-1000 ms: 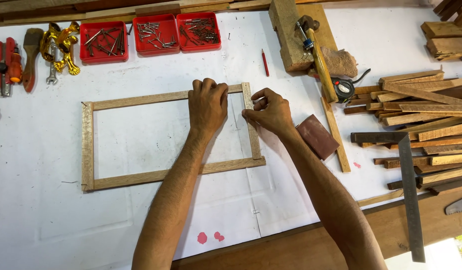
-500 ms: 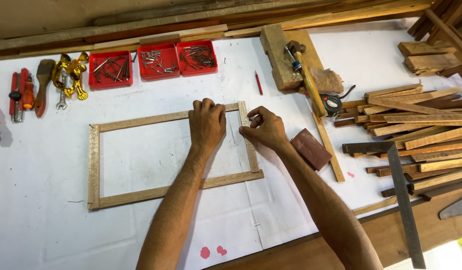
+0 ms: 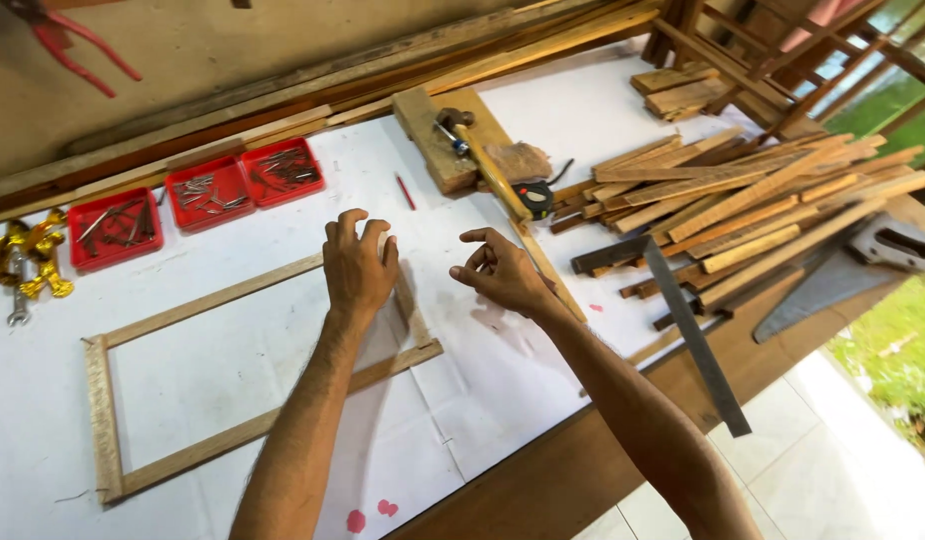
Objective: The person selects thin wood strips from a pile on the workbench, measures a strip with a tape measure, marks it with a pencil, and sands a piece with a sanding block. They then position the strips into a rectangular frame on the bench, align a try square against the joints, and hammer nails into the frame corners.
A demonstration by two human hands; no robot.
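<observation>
**A:** State the position of the wooden frame (image 3: pixel 253 370).

**B:** The wooden frame lies flat on the white sheet (image 3: pixel 503 370) that covers the workbench. It is a rectangle of four thin slats. Its far right corner is hidden under the left hand (image 3: pixel 359 268).

**A:** State the condition of each hand.

**B:** The left hand rests over the far right corner of the frame, fingers curled downward. Whether the fingers clamp the slat or only press on it cannot be told. The right hand (image 3: pixel 501 272) is raised just to the right of the frame, clear of it. Its fingers are loosely curled and hold nothing visible. The two hands are apart, with a gap of bare sheet between them.

**A:** List the items beyond the frame.

**B:** Three red trays (image 3: pixel 198 198) of metal hardware stand in a row past the far long side of the frame. A red pencil (image 3: pixel 406 191) lies past the far right corner. A thick wooden block (image 3: pixel 423 120) lies further right of the frame, with a hammer (image 3: pixel 480 155) laid across it. A black tape measure (image 3: pixel 536 197) sits near the end of the hammer handle.

**A:** List the items to the right of the frame.

**B:** A pile of loose slats (image 3: pixel 743 195) lies well right of the frame. A steel square (image 3: pixel 683 325) lies at the near edge of that pile. A handsaw (image 3: pixel 863 262) lies beyond the square, at the bench edge.
</observation>
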